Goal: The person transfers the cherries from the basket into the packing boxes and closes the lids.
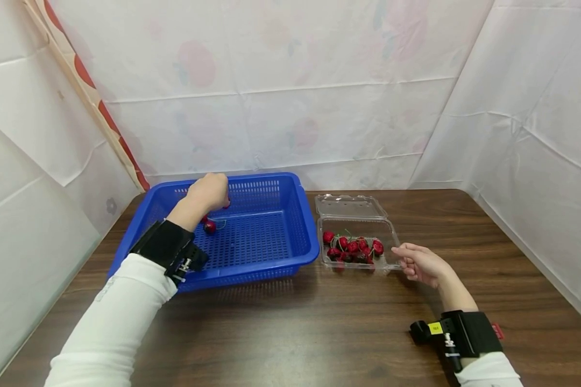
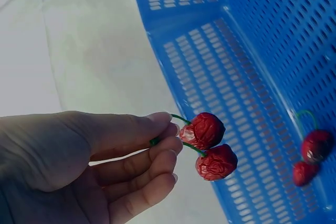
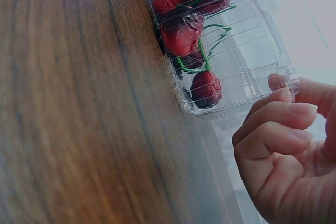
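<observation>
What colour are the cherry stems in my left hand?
The cherry stems are green, clearest in the left wrist view.

The left hand (image 1: 205,192) pinches two wrinkled red cherries (image 2: 205,130) by green stems over a blue slotted basket (image 1: 256,239) holding other cherries (image 1: 210,227). The right hand (image 1: 425,266) grips the edge of an open, clear plastic container (image 1: 360,226), where a cluster of stemmed cherries (image 1: 352,246) lies.

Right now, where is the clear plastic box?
In the head view, the clear plastic box sits open on the brown table, just to the right of the blue basket, its rim pinched by the right hand.
</observation>
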A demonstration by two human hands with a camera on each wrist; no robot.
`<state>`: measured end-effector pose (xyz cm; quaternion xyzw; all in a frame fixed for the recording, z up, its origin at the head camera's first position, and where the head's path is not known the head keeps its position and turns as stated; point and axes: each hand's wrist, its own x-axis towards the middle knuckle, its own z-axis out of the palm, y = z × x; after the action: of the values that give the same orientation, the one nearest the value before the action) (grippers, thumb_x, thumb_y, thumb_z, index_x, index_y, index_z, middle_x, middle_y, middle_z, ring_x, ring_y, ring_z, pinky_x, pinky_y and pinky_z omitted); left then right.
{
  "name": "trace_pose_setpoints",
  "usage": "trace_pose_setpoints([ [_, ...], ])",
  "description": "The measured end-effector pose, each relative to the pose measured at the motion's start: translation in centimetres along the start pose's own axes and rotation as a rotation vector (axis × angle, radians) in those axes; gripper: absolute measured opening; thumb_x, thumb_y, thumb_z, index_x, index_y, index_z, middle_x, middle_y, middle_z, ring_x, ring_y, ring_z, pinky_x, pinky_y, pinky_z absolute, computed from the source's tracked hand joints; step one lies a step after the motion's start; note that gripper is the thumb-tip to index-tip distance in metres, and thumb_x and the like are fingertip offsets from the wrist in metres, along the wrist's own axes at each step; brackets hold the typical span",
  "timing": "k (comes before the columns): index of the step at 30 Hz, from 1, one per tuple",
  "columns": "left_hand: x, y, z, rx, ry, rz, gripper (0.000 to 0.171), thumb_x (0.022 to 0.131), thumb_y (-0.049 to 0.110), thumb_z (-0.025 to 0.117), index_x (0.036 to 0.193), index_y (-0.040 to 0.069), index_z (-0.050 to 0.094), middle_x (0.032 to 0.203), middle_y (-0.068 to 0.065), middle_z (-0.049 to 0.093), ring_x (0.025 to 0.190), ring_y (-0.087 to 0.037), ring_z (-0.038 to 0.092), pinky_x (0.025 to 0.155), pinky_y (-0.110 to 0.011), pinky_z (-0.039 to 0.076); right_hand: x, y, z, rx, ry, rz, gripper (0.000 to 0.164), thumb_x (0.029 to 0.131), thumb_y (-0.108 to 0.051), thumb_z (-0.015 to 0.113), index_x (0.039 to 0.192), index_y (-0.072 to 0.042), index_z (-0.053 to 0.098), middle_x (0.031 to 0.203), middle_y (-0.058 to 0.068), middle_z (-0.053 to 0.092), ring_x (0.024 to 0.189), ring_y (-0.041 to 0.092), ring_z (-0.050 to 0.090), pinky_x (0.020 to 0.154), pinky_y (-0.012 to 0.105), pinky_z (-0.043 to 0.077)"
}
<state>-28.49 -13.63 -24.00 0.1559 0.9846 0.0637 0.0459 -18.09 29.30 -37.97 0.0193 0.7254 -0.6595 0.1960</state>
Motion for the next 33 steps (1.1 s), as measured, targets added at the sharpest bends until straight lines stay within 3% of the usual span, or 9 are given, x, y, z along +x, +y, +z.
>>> trace_pose_setpoints([
  [9, -1.0, 2.6, -0.2, 0.017, 0.098, 0.07, 0.02, 0.083, 0.006, 0.057, 0.063, 0.005, 0.055, 0.06, -0.007, 0.053, 0.053, -0.019, 0.05, 0.051, -0.031, 0.039, 0.2, 0.1, -0.1, -0.005, -0.004, 0.003, 0.022, 0.094, -0.024, 0.044, 0.075, -0.012, 0.041, 0.064, -0.002, 0.04, 0.049, 0.007, 0.034, 0.047, 0.02, 0.031],
  [16, -1.7, 4.6, -0.6, -0.01, 0.149, 0.132, 0.033, 0.083, 0.001, 0.052, 0.053, 0.011, 0.04, 0.049, -0.002, 0.038, 0.044, -0.013, 0.032, 0.045, -0.027, 0.029, 0.2, 0.2, -0.2, -0.007, -0.028, -0.019, 0.022, 0.093, -0.026, 0.045, 0.075, -0.013, 0.042, 0.064, -0.003, 0.04, 0.049, 0.006, 0.034, 0.048, 0.02, 0.031],
  [21, -2.4, 5.9, -0.7, -0.003, 0.199, 0.185, 0.035, 0.083, 0.001, 0.05, 0.052, 0.012, 0.037, 0.05, 0.0, 0.038, 0.043, -0.012, 0.027, 0.043, -0.025, 0.026, 0.2, 0.3, -0.3, 0.004, -0.092, -0.062, 0.021, 0.093, -0.026, 0.044, 0.076, -0.014, 0.043, 0.065, -0.004, 0.041, 0.05, 0.005, 0.036, 0.048, 0.02, 0.031],
  [27, -3.3, 7.2, -0.5, -0.009, 0.278, 0.232, 0.042, 0.086, 0.004, 0.049, 0.05, 0.014, 0.029, 0.047, 0.002, 0.02, 0.044, -0.01, 0.016, 0.042, -0.025, 0.02, 0.3, 0.0, 0.0, -0.008, -0.025, -0.014, 0.022, 0.093, -0.026, 0.045, 0.077, -0.012, 0.041, 0.065, -0.002, 0.04, 0.05, 0.006, 0.035, 0.048, 0.02, 0.031],
  [33, -4.1, 8.5, -0.4, -0.05, 0.31, 0.242, 0.044, 0.086, 0.006, 0.051, 0.049, 0.015, 0.028, 0.048, 0.003, 0.019, 0.045, -0.01, 0.016, 0.041, -0.023, 0.018, 0.5, -0.1, 0.2, 0.0, -0.011, 0.0, 0.021, 0.094, -0.024, 0.045, 0.077, -0.011, 0.041, 0.065, -0.001, 0.04, 0.049, 0.007, 0.035, 0.047, 0.021, 0.031],
])
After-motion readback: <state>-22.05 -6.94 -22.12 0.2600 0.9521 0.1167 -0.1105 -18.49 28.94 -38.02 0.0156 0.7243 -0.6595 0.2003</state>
